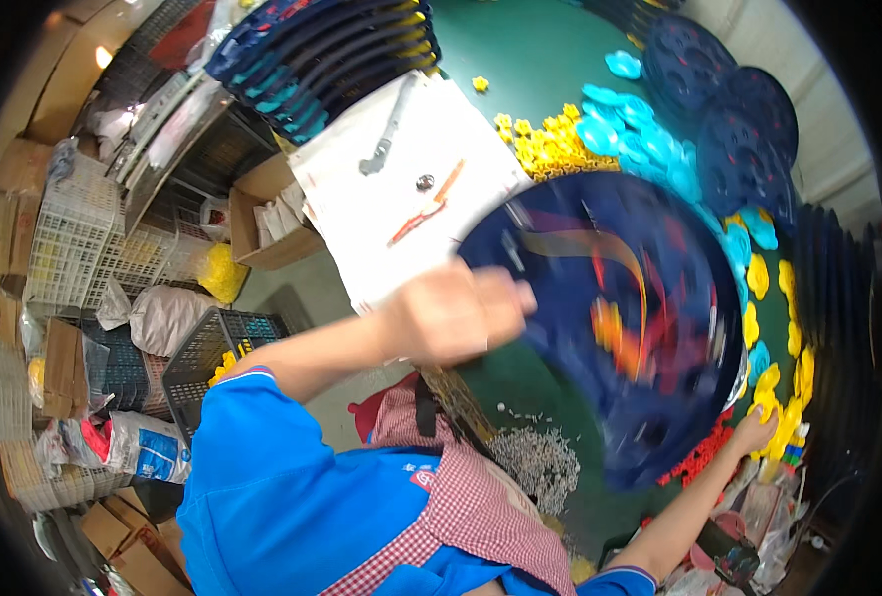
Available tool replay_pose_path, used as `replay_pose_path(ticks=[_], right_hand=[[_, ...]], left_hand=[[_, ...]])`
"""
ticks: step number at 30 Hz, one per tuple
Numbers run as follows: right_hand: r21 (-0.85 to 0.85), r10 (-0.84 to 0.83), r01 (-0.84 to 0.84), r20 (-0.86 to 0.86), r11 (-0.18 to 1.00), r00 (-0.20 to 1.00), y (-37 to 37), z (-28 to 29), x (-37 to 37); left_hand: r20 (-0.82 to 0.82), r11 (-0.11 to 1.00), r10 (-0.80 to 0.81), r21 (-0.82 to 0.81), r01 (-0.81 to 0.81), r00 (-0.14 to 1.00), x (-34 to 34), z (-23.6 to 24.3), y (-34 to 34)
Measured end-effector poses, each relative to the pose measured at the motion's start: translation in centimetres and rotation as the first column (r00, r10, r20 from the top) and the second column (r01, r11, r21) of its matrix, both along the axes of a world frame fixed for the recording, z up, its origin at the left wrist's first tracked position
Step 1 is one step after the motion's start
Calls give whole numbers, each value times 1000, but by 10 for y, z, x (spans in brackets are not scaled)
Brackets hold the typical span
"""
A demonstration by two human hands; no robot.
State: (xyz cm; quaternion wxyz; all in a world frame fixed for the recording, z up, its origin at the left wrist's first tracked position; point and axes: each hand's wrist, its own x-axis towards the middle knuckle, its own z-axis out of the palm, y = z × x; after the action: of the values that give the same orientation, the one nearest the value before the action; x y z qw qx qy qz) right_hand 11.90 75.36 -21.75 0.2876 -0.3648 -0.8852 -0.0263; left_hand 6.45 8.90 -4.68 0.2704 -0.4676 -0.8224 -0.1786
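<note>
We see a green-topped table (pixel 530 50) at twelve o'clock. At nine o'clock, white plastic crates (pixel 78 243) and cardboard boxes (pixel 262 214) crowd the grey floor (pixel 297 293); a lamp (pixel 103 57) glows at ten o'clock.

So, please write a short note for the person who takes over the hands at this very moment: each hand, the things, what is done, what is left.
Left hand: closed on the near-left rim of the big dark blue round tray, which is blurred with motion.
Right hand: at the tray's lower right edge, fingers among the yellow parts; its grip cannot be told.
Things: red parts under the tray's lower edge, small white pieces on the green table, turquoise parts and more yellow ones beyond.
Done: coloured pieces sit in the tray.
Left: many loose parts lie around it; more dark trays are stacked behind.
</note>
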Motion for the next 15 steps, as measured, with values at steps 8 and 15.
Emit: replay_pose_path(ticks=[8,15], right_hand=[[-34,81,-75,241,997,967,-7,5,-12],[-144,6,4,70,990,998,-29,25,-15]], left_hand=[[-378,266,916,321,-909,134,-157,104,-268],[-43,195,980,31,-980,193,-179,117,-287]])
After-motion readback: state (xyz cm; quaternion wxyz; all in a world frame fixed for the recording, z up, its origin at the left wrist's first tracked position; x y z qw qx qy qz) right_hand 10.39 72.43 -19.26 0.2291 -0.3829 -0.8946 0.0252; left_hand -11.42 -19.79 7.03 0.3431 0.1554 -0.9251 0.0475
